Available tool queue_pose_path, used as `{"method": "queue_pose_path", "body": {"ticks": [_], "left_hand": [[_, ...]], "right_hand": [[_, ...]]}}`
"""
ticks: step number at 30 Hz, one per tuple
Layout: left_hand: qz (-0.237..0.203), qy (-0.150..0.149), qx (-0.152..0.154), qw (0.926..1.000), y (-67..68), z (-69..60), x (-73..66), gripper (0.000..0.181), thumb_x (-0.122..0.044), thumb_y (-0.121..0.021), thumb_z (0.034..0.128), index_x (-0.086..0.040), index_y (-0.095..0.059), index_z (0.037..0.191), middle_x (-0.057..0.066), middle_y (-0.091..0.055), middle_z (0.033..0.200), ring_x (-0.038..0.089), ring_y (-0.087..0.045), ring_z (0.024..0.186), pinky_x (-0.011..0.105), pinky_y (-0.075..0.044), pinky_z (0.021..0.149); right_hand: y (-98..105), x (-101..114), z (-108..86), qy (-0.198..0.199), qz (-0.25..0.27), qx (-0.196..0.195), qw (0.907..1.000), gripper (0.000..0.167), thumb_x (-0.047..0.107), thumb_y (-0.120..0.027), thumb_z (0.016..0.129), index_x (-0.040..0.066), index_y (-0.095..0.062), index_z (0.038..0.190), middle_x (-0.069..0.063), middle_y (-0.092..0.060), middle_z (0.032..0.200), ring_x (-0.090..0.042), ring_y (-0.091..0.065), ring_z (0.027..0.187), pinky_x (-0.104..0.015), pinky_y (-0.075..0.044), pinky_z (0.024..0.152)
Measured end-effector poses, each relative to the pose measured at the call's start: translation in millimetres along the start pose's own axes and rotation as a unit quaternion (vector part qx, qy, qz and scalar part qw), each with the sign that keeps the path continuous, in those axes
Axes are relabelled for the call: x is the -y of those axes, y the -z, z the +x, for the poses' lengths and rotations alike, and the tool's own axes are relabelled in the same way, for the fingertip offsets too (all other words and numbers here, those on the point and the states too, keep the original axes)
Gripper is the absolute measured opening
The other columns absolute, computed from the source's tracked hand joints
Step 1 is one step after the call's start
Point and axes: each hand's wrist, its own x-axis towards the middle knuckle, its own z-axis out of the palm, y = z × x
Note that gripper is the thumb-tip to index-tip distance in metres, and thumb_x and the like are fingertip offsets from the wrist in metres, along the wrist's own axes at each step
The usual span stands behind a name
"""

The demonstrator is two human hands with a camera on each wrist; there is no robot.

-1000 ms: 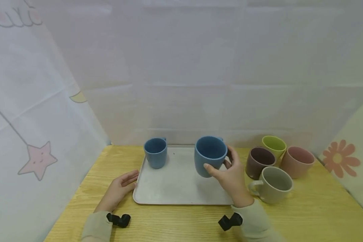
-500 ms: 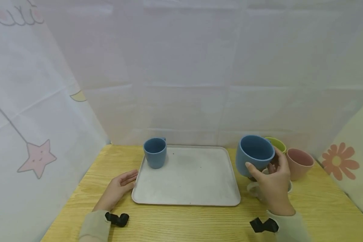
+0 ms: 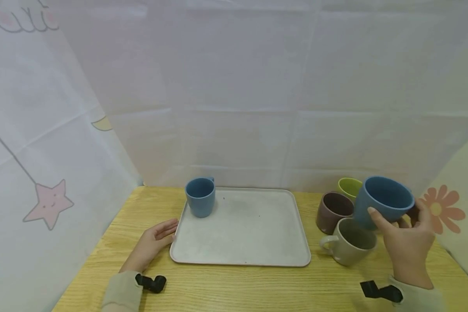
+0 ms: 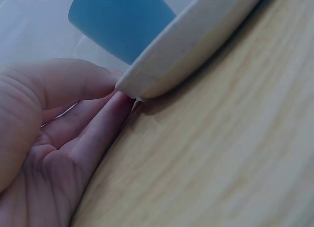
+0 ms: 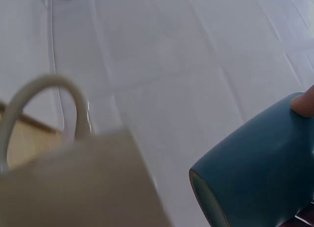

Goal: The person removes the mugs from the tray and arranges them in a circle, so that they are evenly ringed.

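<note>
A large blue mug (image 3: pixel 386 197) is held in the air by my right hand (image 3: pixel 409 247), thumb on its near side and fingers behind it. The mug tilts slightly, above the right-hand mugs; the right wrist view shows its base and blue side (image 5: pixel 260 163). My left hand (image 3: pixel 152 242) lies at the left edge of the pale tray (image 3: pixel 249 229), fingers fairly straight. In the left wrist view its thumb and a fingertip touch the tray's rim (image 4: pixel 162 60). Another blue mug (image 3: pixel 200 199) stands upright on the tray's back left corner.
Right of the tray stand a purple mug (image 3: pixel 333 212), a lime green mug (image 3: pixel 350 187) and a grey-beige mug (image 3: pixel 349 247) with its handle to the left. The held mug covers the pink one. Cloth walls (image 3: pixel 234 108) border the wooden table (image 3: pixel 203 288).
My right hand has carried the large blue mug rightward from over the tray, past the purple and beige mugs, to the far right. My left hand stays at the tray's edge.
</note>
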Motion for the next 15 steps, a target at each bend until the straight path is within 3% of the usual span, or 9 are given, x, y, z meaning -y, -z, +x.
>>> {"method": "queue_pose_path", "body": {"ticks": [7,10,15], "left_hand": [[-0.01,-0.003,0.005,0.9999,-0.4,-0.2,1.0,0.06,-0.011,-0.066,0.0997,-0.001,-0.041,0.153,0.021,-0.046,0.153,0.033,-0.044,0.141,0.017,-0.048,0.098],[-0.008,-0.003,0.003,1.0,-0.7,0.1,1.3,0.06,-0.01,-0.066,0.0995,-0.001,-0.042,0.153,0.02,-0.046,0.153,0.032,-0.045,0.14,0.017,-0.048,0.098],[-0.007,-0.002,0.001,1.0,-0.8,-0.8,-0.8,0.059,-0.009,-0.066,0.0993,-0.001,-0.042,0.153,0.02,-0.047,0.153,0.031,-0.045,0.14,0.016,-0.048,0.097]], "right_hand": [[30,-25,14.5,0.01,-0.084,-0.067,0.9941,0.079,0.006,-0.087,0.076,0.019,-0.053,0.146,0.016,-0.049,0.123,0.002,-0.05,0.108,-0.012,-0.047,0.091],[40,-36,16.7,-0.024,-0.115,-0.084,0.9896,0.08,0.014,-0.087,0.078,0.022,-0.049,0.149,0.02,-0.045,0.123,0.005,-0.045,0.109,-0.017,-0.047,0.099],[49,-50,16.1,-0.094,-0.122,-0.094,0.9836,0.084,0.021,-0.086,0.081,0.024,-0.042,0.152,0.02,-0.042,0.129,0.008,-0.041,0.111,-0.024,-0.044,0.108]]}}
